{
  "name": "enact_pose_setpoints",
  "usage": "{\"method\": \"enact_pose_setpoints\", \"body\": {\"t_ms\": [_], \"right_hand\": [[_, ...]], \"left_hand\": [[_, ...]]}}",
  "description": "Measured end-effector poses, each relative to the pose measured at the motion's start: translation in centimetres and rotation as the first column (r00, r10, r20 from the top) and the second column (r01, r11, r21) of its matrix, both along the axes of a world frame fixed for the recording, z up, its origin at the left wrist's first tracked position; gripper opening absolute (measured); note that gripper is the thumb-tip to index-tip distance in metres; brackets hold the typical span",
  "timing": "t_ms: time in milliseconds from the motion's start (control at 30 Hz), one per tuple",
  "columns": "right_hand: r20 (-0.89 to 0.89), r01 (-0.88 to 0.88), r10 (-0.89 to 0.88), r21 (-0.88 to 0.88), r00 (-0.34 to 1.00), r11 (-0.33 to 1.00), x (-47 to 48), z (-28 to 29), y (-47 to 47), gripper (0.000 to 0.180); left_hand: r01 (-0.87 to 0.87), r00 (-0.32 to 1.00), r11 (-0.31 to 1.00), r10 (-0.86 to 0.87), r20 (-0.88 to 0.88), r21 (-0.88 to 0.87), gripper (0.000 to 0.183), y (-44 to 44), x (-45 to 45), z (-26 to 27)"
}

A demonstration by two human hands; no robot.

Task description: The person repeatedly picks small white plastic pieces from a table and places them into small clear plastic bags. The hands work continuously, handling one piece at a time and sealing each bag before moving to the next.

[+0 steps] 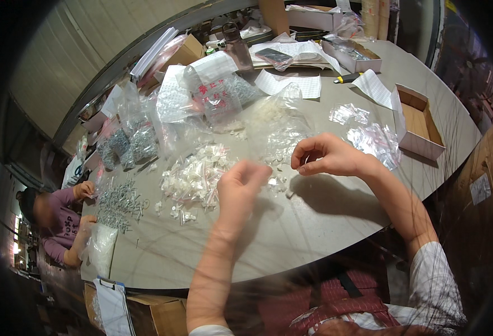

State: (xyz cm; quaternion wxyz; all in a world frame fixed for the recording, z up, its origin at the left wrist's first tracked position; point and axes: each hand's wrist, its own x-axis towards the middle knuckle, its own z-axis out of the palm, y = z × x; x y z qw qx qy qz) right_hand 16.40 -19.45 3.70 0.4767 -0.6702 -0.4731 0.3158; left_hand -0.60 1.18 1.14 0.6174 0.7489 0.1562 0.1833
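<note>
My left hand (243,180) is blurred, its fingers drawn together at the right edge of a heap of small clear bags with white plastic parts (198,174). Whether it holds anything cannot be made out. To its right, my right hand (330,155) hovers over the table with fingers curled and thumb near the fingertips; any small thing in that pinch is too small to tell. Loose white plastic pieces (277,184) lie between the two hands. Behind them rests a large clear plastic bag of whitish parts (271,113). Empty-looking small clear bags (374,140) are piled beyond my right wrist.
Metal screws (118,206) lie heaped at the left, near a co-worker (64,222) whose hands are at the table edge. Bagged screws (124,145), a bottle (237,48), a phone (273,55), a yellow-black cutter (347,78) and an open cardboard box (418,122) stand or lie around.
</note>
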Motion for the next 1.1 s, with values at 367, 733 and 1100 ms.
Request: {"method": "enact_pose_setpoints", "body": {"t_ms": [367, 733, 1100], "right_hand": [[0.518, -0.112, 0.049, 0.090, 0.854, 0.990, -3.5, -2.2, 1.1, 0.014], [0.802, -0.067, -0.063, 0.128, 0.595, 0.989, -8.1, -5.0, 3.1, 0.030], [0.716, -0.081, 0.028, 0.040, 0.698, 0.996, -6.5, -4.1, 1.6, 0.023]], "left_hand": [[-0.112, 0.987, 0.991, 0.103, 0.123, 0.068, 0.019, -0.2, 0.0, 0.9], [-0.182, 0.973, 0.935, 0.126, 0.195, 0.305, 0.015, 0.8, 0.4, -0.3], [-0.195, 0.980, 0.828, 0.150, 0.127, 0.526, 0.026, -0.4, -0.2, 1.2]]}}
